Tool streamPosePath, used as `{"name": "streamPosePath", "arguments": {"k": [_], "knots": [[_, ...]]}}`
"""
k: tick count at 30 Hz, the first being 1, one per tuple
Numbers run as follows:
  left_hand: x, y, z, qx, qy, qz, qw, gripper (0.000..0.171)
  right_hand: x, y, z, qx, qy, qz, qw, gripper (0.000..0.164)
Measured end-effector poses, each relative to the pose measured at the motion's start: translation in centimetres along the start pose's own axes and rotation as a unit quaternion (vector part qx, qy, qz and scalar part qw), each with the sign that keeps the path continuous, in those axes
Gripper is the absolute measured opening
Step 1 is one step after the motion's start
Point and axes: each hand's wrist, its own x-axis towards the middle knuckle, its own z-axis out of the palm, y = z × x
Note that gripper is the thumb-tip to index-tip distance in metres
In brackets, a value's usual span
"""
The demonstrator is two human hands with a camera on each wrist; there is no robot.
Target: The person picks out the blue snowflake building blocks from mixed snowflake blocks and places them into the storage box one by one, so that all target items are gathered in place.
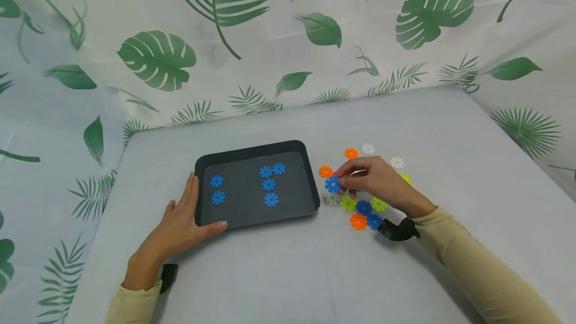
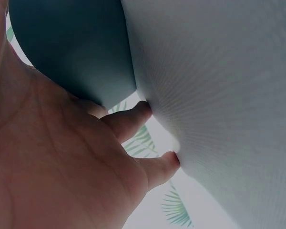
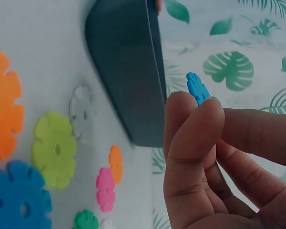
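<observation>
Between thumb and fingertips my right hand [image 1: 375, 181] pinches a blue notched plastic disc [image 1: 332, 184], held up over the loose discs to the right of the tray. The right wrist view shows this same blue disc [image 3: 197, 88] edge-on above the thumb tip. My left hand [image 1: 180, 221] rests on the left end of the dark grey tray [image 1: 243, 216], thumb along the front rim and fingers straight against the side. Inside the tray lie two blue discs [image 1: 218, 197] at the left and several blue discs [image 1: 268, 184] right of the middle.
Right of the tray, loose discs are scattered on the white-covered table [image 1: 279, 274]: orange [image 1: 358, 222], yellow-green [image 1: 348, 203], white [image 1: 397, 162] and blue [image 1: 374, 221]. In the right wrist view, a pink disc [image 3: 105, 189] and a green disc [image 3: 86, 220] also show. A leaf-print cloth [image 1: 270, 39] hangs behind.
</observation>
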Motion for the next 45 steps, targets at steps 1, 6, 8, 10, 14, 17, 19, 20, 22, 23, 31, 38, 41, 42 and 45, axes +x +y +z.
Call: {"name": "streamPosePath", "arguments": {"k": [1,6,8,10,14,17,19,20,22,23,31,38,41,42,45], "knots": [[0.0,0.0,0.0,0.0,0.0,0.0,1.0,0.137,0.1,0.0,0.1,-0.002,-0.001,0.0,1.0,0.018],[0.0,-0.1,0.0,-0.001,0.002,0.004,1.0,0.136,0.4,-0.6,0.3,-0.014,-0.007,-0.006,1.0,0.02],[-0.1,0.0,0.0,-0.002,0.003,0.005,1.0,0.136,0.5,-0.8,0.4,-0.016,-0.01,-0.009,1.0,0.02],[-0.1,0.0,0.0,-0.004,0.003,0.005,1.0,0.136,0.6,-1.0,0.5,-0.014,-0.014,-0.014,1.0,0.019],[-0.1,0.0,0.1,-0.006,0.002,0.004,1.0,0.136,0.9,-1.4,0.9,-0.008,-0.022,-0.023,0.999,0.017],[-0.1,0.0,0.1,-0.007,0.002,0.003,1.0,0.136,1.2,-1.6,1.2,-0.004,-0.025,-0.026,0.999,0.017],[-0.1,0.0,0.2,-0.009,0.002,0.003,1.0,0.136,1.4,-1.8,1.4,-0.001,-0.028,-0.028,0.999,0.016],[-0.1,0.0,0.1,-0.009,0.001,0.003,1.0,0.136,1.5,-1.9,1.5,-0.001,-0.03,-0.03,0.999,0.016],[-0.1,0.0,0.1,-0.009,0.001,0.003,1.0,0.136,1.7,-2.2,1.8,0.004,-0.036,-0.036,0.999,0.015],[-0.1,0.0,0.1,-0.009,0.0,0.003,1.0,0.136,1.8,-2.3,1.9,0.007,-0.04,-0.04,0.998,0.015],[-0.1,0.1,0.0,-0.012,0.0,0.006,0.9999,0.136,3.0,-3.1,3.1,0.034,-0.057,-0.058,0.996,0.015],[0.0,-0.1,0.0,-0.008,0.0,0.006,0.9999,0.136,3.9,-3.6,4.2,0.038,-0.067,-0.062,0.995,0.012],[0.0,-0.1,-0.1,-0.008,0.0,0.006,0.9999,0.136,4.2,-3.9,4.6,0.035,-0.074,-0.076,0.994,0.012],[0.0,-0.1,-0.1,-0.008,0.0,0.005,0.9999,0.136,4.4,-4.0,4.7,0.035,-0.075,-0.079,0.993,0.013],[0.0,-0.1,0.0,-0.008,0.001,0.003,1.0,0.136,4.8,-4.2,5.3,0.039,-0.081,-0.087,0.992,0.014]]}}
